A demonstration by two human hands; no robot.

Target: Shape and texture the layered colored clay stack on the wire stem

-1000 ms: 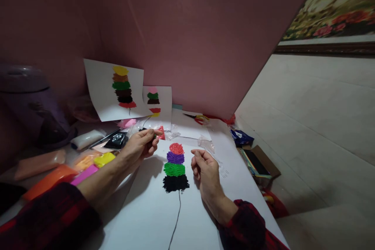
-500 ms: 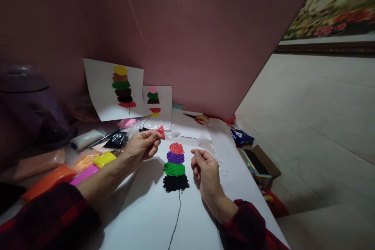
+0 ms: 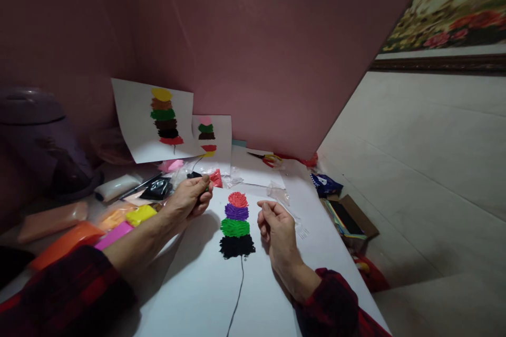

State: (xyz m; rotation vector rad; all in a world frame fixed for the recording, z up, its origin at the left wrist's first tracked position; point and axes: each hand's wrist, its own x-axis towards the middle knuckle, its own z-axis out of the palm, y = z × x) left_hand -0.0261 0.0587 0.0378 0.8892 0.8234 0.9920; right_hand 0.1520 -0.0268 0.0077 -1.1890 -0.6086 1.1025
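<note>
On a white sheet of paper [image 3: 190,284] lies a stacked picture of textured modelling-clay bands: a red clay disc [image 3: 237,199], a purple band [image 3: 236,212], a green band [image 3: 235,228] and a black band [image 3: 237,247]. A thin dark line [image 3: 241,287] runs down from the black one. My left hand [image 3: 188,198], up and left of the stack, pinches a tiny green bit between thumb and forefinger; its shape is mostly hidden. Right of the stack, my right hand [image 3: 279,229] is curled with thumb against forefinger. Whatever it may hold cannot be made out.
Two sheets with similar stacks, a larger one [image 3: 130,126] and a smaller one [image 3: 223,142], lean at the back. Clay packets, including an orange one [image 3: 71,242] and a yellow one [image 3: 141,215], crowd the left. Red-and-yellow-handled pliers [image 3: 271,160] lie behind; a purple container [image 3: 39,142] stands far left.
My left hand has drawn back slightly to the left, away from the clay stack, its fingers still pinched. My right hand has hardly moved.
</note>
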